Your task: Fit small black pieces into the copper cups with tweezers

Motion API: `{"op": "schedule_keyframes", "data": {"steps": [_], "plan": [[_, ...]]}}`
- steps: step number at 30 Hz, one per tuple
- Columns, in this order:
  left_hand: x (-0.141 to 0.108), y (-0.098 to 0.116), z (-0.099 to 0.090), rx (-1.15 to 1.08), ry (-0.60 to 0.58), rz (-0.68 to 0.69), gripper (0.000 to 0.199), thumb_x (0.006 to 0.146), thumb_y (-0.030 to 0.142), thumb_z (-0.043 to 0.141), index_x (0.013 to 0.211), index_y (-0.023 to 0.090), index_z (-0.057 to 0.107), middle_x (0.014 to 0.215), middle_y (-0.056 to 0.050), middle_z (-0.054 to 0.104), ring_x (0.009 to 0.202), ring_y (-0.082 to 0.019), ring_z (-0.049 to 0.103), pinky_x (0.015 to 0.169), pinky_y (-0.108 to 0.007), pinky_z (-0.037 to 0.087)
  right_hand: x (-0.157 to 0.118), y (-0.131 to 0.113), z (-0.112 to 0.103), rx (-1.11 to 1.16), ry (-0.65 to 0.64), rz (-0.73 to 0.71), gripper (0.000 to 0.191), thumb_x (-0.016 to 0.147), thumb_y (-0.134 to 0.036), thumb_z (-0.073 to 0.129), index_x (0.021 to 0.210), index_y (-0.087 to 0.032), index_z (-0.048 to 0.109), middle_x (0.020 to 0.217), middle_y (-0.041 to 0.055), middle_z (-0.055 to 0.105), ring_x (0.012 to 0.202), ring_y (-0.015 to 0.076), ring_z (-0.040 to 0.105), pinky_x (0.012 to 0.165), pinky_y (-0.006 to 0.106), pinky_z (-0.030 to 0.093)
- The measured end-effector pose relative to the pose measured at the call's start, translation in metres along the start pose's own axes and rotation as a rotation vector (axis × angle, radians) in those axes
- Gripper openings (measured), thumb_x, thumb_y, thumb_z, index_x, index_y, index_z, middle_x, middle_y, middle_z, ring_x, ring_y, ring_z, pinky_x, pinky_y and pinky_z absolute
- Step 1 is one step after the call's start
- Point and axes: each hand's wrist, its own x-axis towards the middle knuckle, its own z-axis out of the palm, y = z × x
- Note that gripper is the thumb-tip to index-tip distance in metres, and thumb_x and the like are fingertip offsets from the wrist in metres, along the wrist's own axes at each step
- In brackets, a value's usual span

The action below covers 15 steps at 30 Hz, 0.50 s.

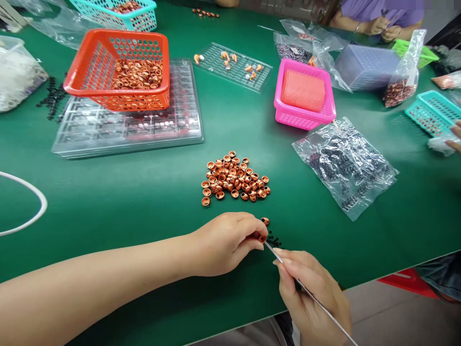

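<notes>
Between thumb and forefinger, my left hand [228,242] pinches a small copper-coloured cup-shaped part [262,238]. My right hand [313,290] is closed around a thin metal rod-like tool [317,302]. The tool's tip meets the part in my left fingers; whether it goes inside I cannot tell. One loose copper cup [265,221] lies just beyond my left fingertips. Tiny black pieces [275,240] are scattered on the green table beside the held part. Farther off sits a pile of similar copper cups [236,179], some facing up and some on their sides.
An orange basket [117,98] of copper parts rests on stacked clear trays [180,129]. Right of the pile lies a clear bag [345,166] of dark pieces. Behind it stands a pink basket [304,117] with a red block. Another person's hands [383,29] work at the far right.
</notes>
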Motion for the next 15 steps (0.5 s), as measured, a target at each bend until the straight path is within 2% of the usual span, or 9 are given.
{"op": "schedule_keyframes", "data": {"steps": [10, 15], "plan": [[-0.0041, 0.0034, 0.0022, 0.1, 0.011, 0.14, 0.011, 0.095, 0.008, 0.045, 0.096, 0.012, 0.056, 0.082, -0.006, 0.064, 0.072, -0.016, 0.054, 0.065, -0.025, 0.045, -0.0026, 0.0007, -0.0019, 0.11, -0.006, 0.162, 0.034, 0.081, -0.001, 0.063, 0.109, -0.021, 0.064, 0.098, 0.005, 0.075, 0.088, 0.0189, 0.073, 0.076, 0.033, 0.062], [-0.0051, 0.0058, 0.0045, 0.095, 0.038, 0.188, 0.012, 0.096, 0.007, 0.043, 0.097, 0.012, 0.055, 0.081, -0.007, 0.063, 0.071, -0.016, 0.052, 0.063, -0.025, 0.045, -0.0032, -0.0002, -0.0032, 0.129, 0.018, 0.175, 0.031, 0.083, -0.003, 0.061, 0.107, -0.023, 0.063, 0.092, 0.0034, 0.075, 0.084, 0.0194, 0.073, 0.072, 0.035, 0.062]]}}
